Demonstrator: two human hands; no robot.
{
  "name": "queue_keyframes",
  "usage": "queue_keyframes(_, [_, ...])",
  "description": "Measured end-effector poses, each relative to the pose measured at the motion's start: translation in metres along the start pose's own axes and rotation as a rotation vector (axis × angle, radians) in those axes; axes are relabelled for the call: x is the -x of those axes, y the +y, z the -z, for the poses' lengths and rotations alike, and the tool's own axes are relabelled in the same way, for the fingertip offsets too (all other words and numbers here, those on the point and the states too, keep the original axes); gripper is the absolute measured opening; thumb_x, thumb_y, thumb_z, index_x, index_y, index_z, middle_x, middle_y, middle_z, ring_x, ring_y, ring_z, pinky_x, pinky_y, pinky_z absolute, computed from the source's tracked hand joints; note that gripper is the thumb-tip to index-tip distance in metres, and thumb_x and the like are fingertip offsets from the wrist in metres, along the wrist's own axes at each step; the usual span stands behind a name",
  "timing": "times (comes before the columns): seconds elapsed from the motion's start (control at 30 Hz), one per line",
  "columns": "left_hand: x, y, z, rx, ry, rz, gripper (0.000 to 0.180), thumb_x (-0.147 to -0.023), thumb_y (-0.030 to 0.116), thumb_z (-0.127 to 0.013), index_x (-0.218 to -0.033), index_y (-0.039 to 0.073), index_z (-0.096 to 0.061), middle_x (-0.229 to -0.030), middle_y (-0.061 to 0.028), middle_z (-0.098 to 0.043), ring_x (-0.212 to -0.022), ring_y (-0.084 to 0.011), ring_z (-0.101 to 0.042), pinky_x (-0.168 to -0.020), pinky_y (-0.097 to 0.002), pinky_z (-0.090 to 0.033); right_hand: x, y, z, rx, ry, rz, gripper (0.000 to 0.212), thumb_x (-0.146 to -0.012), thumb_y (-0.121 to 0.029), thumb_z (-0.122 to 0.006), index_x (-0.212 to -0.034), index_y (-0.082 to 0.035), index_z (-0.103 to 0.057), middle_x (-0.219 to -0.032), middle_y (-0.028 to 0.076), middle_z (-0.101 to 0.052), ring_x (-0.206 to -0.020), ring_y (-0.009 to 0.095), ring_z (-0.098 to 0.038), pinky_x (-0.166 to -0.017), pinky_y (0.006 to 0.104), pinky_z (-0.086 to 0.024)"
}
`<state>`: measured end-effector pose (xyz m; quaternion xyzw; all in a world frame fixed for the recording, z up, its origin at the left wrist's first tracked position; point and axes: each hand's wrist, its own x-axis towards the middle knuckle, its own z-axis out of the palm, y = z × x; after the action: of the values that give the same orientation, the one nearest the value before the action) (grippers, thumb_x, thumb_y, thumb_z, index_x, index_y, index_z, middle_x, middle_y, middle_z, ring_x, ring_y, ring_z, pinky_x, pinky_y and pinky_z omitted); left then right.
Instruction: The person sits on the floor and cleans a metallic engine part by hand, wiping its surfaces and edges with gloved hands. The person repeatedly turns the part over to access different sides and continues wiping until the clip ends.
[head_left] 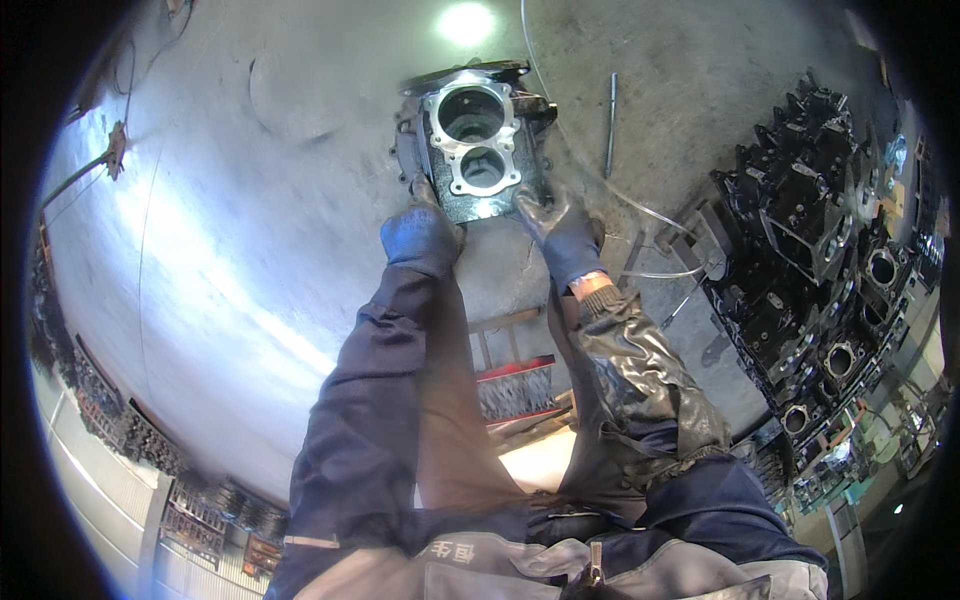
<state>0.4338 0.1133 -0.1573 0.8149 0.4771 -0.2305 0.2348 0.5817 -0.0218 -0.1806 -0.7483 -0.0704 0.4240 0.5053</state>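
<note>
A dark metal gearbox housing rests on the grey floor in front of me. Its bright machined face has a larger round bore at the far end and a smaller one nearer me. My left hand, in a dark blue glove, is closed on the near left edge, with a finger reaching up along that side. On the near right corner, my right hand grips with the thumb on top; its other fingers are partly hidden. Both arms reach forward between and beside my knees.
A thin metal rod lies on the floor right of the housing. A clear hose curves past it to a metal bracket. Many black castings crowd the right. A red-edged tray stands between my legs.
</note>
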Motion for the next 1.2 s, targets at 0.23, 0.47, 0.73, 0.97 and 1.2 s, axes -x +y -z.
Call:
queue_keyframes(0.23, [-0.006,0.043,0.055,0.105,-0.065,0.117,0.051,-0.081,0.033,-0.073,-0.118,-0.002,-0.068,-0.095,-0.0248,-0.075,-0.092,-0.0417,-0.074,-0.083,-0.049,-0.058,-0.011,-0.066,0.045,0.515,-0.044,0.138,0.06,-0.088,-0.035,-0.081,-0.134,-0.001,-0.061,-0.118,0.024,-0.072,-0.109,0.035,-0.071,-0.095,0.0409,-0.055])
queue_keyframes(0.47, [-0.059,0.006,0.069,0.42,-0.256,-0.026,0.024,-0.09,0.036,-0.066,-0.096,0.015,-0.077,-0.082,-0.0145,-0.071,-0.071,-0.0298,-0.065,-0.063,-0.0407,-0.049,-0.028,-0.034,0.039,0.818,0.28,0.484,0.061,-0.09,-0.04,-0.078,-0.135,-0.003,-0.062,-0.124,0.024,-0.07,-0.116,0.039,-0.067,-0.104,0.042,-0.051])
queue_keyframes(0.73, [-0.075,-0.047,0.028,1.104,-0.426,0.445,0.039,-0.102,0.048,-0.05,-0.108,0.015,-0.069,-0.069,-0.0104,-0.065,-0.046,-0.021,-0.054,-0.04,-0.0338,-0.039,-0.051,-0.028,0.012,0.367,-0.177,-0.064,0.055,-0.096,-0.048,-0.066,-0.124,-0.001,-0.066,-0.113,0.028,-0.072,-0.11,0.045,-0.068,-0.094,0.0489,-0.054])
queue_keyframes(0.97, [-0.041,-0.021,-0.027,1.378,-0.346,0.504,0.04,-0.103,0.039,-0.055,-0.112,0.003,-0.07,-0.08,-0.0171,-0.072,-0.046,-0.0248,-0.062,-0.037,-0.0356,-0.046,-0.075,-0.051,0.017,0.793,-0.145,0.035,0.054,-0.094,-0.048,-0.065,-0.096,0.006,-0.072,-0.083,0.031,-0.069,-0.084,0.049,-0.07,-0.075,0.0514,-0.056])
queue_keyframes(1.2, [-0.042,-0.025,-0.068,1.118,-0.191,0.307,0.043,-0.099,0.039,-0.061,-0.113,0.0,-0.069,-0.086,-0.0173,-0.074,-0.073,-0.032,-0.072,-0.064,-0.0427,-0.057,-0.083,-0.056,0.03,0.822,-0.154,-0.081,0.042,-0.092,-0.037,-0.062,-0.1,0.002,-0.077,-0.095,0.032,-0.071,-0.094,0.046,-0.072,-0.084,0.049,-0.059])
